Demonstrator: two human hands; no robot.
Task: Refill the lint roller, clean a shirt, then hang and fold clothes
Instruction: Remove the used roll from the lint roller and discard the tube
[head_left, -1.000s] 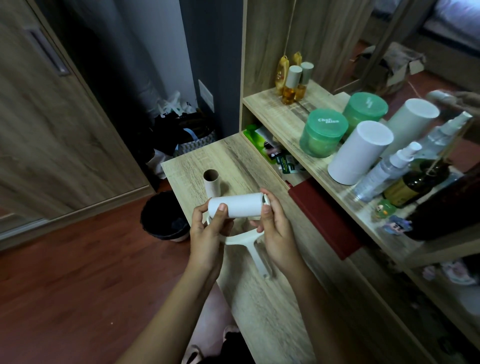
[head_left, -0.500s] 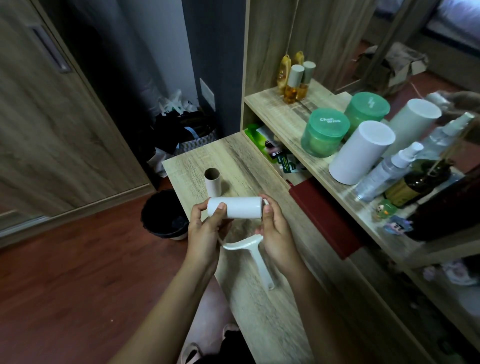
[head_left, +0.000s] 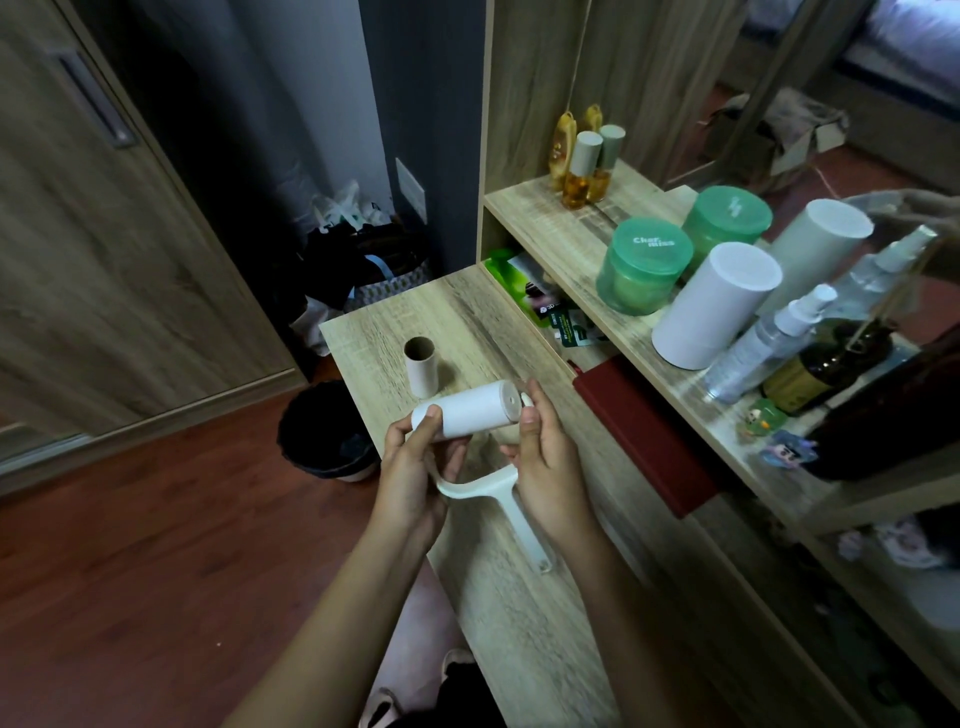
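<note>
Left grip (head_left: 415, 470) on roll (head_left: 470, 410); "Char" jar (head_left: 644, 265)

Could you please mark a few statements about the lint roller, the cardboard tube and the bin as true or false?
1. The cardboard tube stands upright on the table. True.
2. The white refill roll lies flat on the table. False: the left hand grips it in the air above the table.
3. The right hand holds the lint roller handle by its forked top. True.
4. The black bin sits on the shelf. False: it stands on the floor beside the table.
</note>
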